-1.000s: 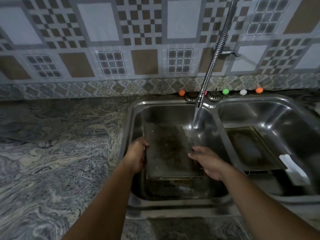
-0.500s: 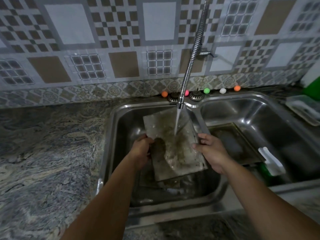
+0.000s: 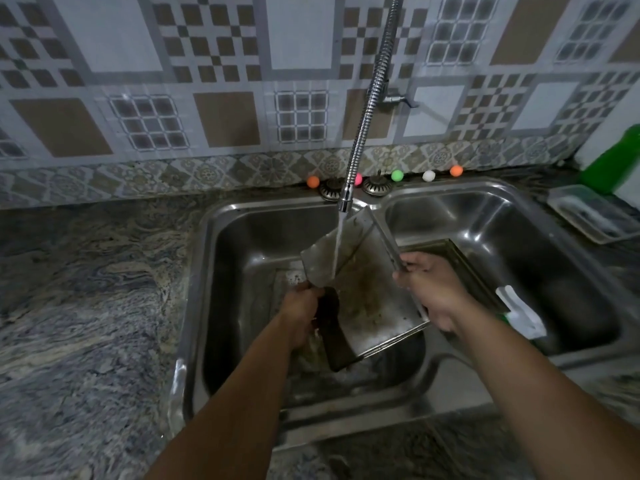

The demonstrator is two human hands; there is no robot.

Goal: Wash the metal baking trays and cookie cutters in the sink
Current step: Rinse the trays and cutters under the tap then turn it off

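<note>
your left hand (image 3: 300, 308) and right hand (image 3: 427, 291) curl their fingers round opposite edges of the baking tray (image 3: 363, 289), tilted over the left sink (image 3: 242, 237) under running water; wet metal could slip and drop.

The baking tray (image 3: 367, 292) is dull grey metal stained with brown grime. The sink (image 3: 460, 216) is shiny silver steel. The table (image 3: 86, 306) is marbled stone, swirled blue-grey and cream. The wall tiles (image 3: 214, 64) carry white, tan and grey-checked squares above a floral border. Along the sink's back edge sit orange (image 3: 312, 181), pink, green (image 3: 397, 174), white and orange balls. A bright green container (image 3: 613, 161) stands far right.
</note>
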